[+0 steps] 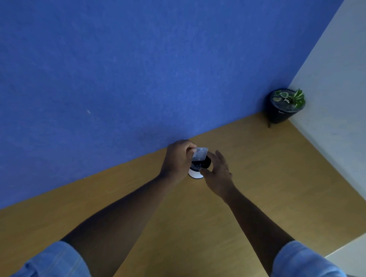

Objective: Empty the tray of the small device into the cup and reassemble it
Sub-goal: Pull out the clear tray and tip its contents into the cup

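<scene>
Above cup (196, 174) — clear, tilted tray (200, 153)

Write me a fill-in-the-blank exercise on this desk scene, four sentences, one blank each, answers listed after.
1. The clear tray is pinched in the person's ____ hand.
2. The tray is held tilted over the white ____, whose inside looks dark.
3. The right hand steadies the cup with its fingers ____, not clenched.
4. In the far corner of the wooden desk stands a black pot holding a small ____.

Answers: left; cup; spread; plant
</scene>
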Motion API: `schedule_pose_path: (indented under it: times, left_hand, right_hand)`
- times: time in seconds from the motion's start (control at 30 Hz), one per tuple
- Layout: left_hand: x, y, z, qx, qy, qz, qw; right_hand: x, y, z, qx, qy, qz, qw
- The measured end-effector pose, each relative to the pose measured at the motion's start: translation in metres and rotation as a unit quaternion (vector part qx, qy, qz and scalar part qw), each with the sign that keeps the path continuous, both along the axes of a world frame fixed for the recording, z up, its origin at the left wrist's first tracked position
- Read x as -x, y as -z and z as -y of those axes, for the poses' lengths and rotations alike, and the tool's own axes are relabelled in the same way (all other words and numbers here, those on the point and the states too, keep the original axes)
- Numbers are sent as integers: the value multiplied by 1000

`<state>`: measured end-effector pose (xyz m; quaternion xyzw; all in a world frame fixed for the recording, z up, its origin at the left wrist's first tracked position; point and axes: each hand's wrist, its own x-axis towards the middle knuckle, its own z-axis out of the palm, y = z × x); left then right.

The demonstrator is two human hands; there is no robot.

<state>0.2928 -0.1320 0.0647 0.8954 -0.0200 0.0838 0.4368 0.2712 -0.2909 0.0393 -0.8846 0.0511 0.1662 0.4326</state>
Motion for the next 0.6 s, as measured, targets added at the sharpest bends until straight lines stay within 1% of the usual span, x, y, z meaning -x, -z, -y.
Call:
schedule_pose_path:
  times: [0.13,0.3,0.43,0.47,0.53,0.6]
  left_hand:
    - [3,1,0,-11,0,15,1000]
    - [5,0,3,-21,-2,32,999]
    - [5,-3,2,-20,-10,31,999]
    - [5,-3,2,-18,-10,31,999]
    - [7,-4,2,-16,-12,26,999]
    - [8,-6,1,-1,-25,11,1000]
  right_hand:
    - [2,0,0,-30,36,3,999]
    - [3,1,-2,0,0,-4,1000]
    - [6,1,-2,-36,28,-2,999]
    - [7,0,-2,-28,18,-1,999]
    - [8,0,-2,20,-17,4,1000]
    - [10,-1,-2,43,-23,14,999]
